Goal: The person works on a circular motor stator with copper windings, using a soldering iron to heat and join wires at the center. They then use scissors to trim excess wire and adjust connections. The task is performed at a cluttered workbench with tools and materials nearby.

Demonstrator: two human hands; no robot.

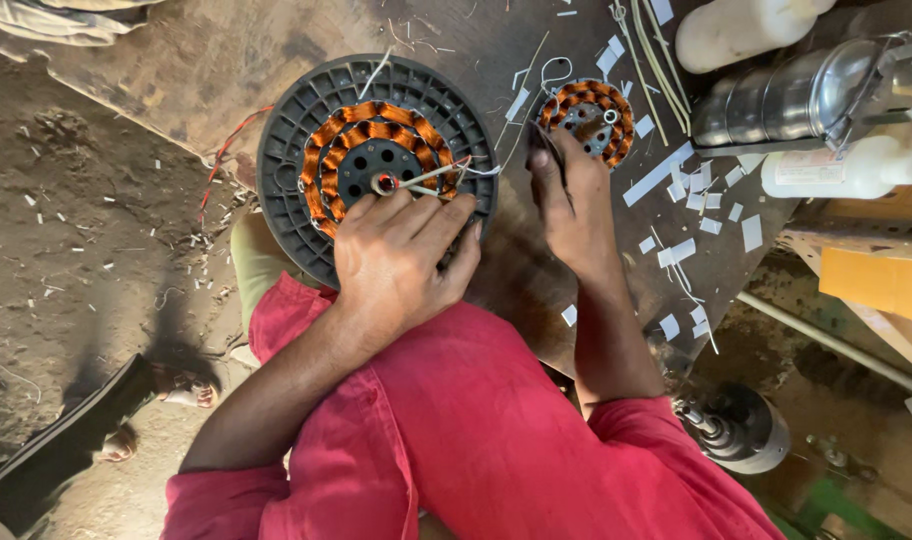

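A large dark grey ribbed disc [286, 150] with a ring of orange copper windings [321, 150] lies on the worn wooden board [216, 60]. My left hand [401, 260] rests on its near side, fingers pressed over the windings beside thin white sleeved wires [431, 176] at the hub. To the right sits a smaller copper-wound stator [588, 112]. My right hand [574, 205] is just below it, gripping a thin dark tool [544, 142] that points toward the small stator. My red sleeves and lap fill the bottom of the view.
Two white plastic bottles [736, 30] [841, 170] and a shiny metal cylinder [786, 100] lie at the top right. White paper strips [658, 172] litter the board. A dark motor part [741, 430] sits lower right, and a sandalled foot [181, 388] shows lower left on the dirt floor.
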